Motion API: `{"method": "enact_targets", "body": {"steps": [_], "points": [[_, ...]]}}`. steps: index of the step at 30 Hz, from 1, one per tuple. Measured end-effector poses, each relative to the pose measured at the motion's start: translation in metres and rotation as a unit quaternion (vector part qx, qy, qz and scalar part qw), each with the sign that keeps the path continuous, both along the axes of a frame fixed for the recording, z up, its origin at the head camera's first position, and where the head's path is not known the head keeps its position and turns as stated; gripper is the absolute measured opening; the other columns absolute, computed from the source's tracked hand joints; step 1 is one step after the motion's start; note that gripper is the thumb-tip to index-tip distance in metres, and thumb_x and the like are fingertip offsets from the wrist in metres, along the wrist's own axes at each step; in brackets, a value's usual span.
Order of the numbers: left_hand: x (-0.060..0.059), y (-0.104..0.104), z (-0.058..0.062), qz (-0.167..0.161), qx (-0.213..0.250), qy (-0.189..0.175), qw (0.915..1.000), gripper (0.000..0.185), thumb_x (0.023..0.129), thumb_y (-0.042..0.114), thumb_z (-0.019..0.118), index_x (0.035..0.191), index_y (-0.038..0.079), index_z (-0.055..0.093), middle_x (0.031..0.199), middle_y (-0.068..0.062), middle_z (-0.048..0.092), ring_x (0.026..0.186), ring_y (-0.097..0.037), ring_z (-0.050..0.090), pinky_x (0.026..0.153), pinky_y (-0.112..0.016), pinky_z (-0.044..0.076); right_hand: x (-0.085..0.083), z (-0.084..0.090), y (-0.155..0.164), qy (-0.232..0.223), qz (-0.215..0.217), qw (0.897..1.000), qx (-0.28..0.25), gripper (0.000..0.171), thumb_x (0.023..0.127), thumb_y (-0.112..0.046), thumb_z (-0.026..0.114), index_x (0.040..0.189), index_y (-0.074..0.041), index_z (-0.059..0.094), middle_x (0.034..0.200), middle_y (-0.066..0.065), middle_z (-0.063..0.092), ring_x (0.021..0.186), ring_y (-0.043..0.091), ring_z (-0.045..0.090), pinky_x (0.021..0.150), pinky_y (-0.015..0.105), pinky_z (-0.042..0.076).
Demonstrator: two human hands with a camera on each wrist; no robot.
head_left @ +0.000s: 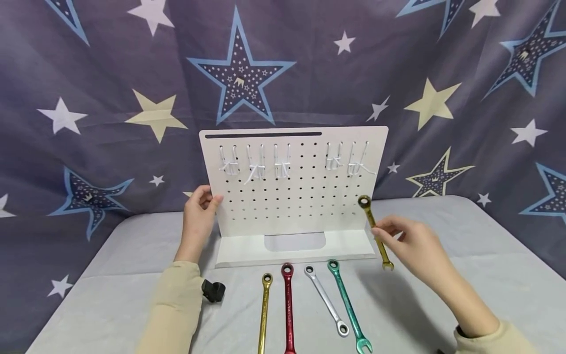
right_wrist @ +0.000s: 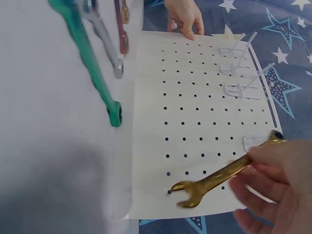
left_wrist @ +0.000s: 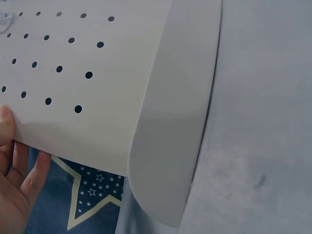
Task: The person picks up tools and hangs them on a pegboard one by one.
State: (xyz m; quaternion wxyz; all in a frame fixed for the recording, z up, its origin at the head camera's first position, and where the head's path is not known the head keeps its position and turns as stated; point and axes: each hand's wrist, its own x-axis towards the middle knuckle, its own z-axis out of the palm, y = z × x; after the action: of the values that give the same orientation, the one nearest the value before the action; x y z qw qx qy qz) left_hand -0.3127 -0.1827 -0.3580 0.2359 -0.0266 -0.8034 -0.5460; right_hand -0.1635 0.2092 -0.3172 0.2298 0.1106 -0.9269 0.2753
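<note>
A white pegboard (head_left: 283,196) stands upright on its own base, with several white double hooks (head_left: 283,162) along its upper part. My left hand (head_left: 200,216) grips the board's left edge, thumb on the front face and fingers behind. In my right hand (head_left: 409,241) a gold combination wrench (head_left: 376,231) is pinched between thumb and fingers, its ring end up and its open jaw end down. It is held in front of the board's lower right corner. The right wrist view shows the same gold wrench (right_wrist: 219,178) slanting across the board's holes.
Before the base lie a second gold wrench (head_left: 264,314), a red wrench (head_left: 289,309), a silver wrench (head_left: 326,300) and a green wrench (head_left: 348,305) on the grey-covered table (head_left: 132,295). A black object (head_left: 214,291) shows at the left wrist. A star-patterned curtain (head_left: 309,73) hangs behind.
</note>
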Motion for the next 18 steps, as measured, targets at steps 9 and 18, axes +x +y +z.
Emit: {"method": "enact_targets", "body": {"steps": [9, 18], "points": [[-0.001, 0.0, -0.002, 0.006, 0.005, -0.005, 1.0, 0.022, 0.096, 0.011, 0.067, 0.112, -0.001, 0.06, 0.093, -0.009, 0.054, 0.085, -0.015, 0.05, 0.069, -0.013, 0.04, -0.004, 0.019, 0.004, 0.049, -0.002, 0.998, -0.046, 0.01, 0.094, -0.017, 0.071, 0.096, -0.007, 0.074, 0.083, -0.002, 0.073, 0.071, 0.005, 0.061, 0.067, 0.016, 0.046], [0.0, 0.001, -0.002, -0.002, 0.004, -0.001, 1.0, 0.021, 0.096, 0.011, 0.067, 0.111, -0.001, 0.06, 0.092, -0.009, 0.054, 0.084, -0.016, 0.05, 0.068, -0.014, 0.039, -0.006, 0.026, 0.006, 0.029, -0.019, 0.995, -0.098, 0.017, 0.096, -0.022, 0.069, 0.098, -0.006, 0.074, 0.086, 0.004, 0.074, 0.072, 0.004, 0.063, 0.065, 0.016, 0.046]]}}
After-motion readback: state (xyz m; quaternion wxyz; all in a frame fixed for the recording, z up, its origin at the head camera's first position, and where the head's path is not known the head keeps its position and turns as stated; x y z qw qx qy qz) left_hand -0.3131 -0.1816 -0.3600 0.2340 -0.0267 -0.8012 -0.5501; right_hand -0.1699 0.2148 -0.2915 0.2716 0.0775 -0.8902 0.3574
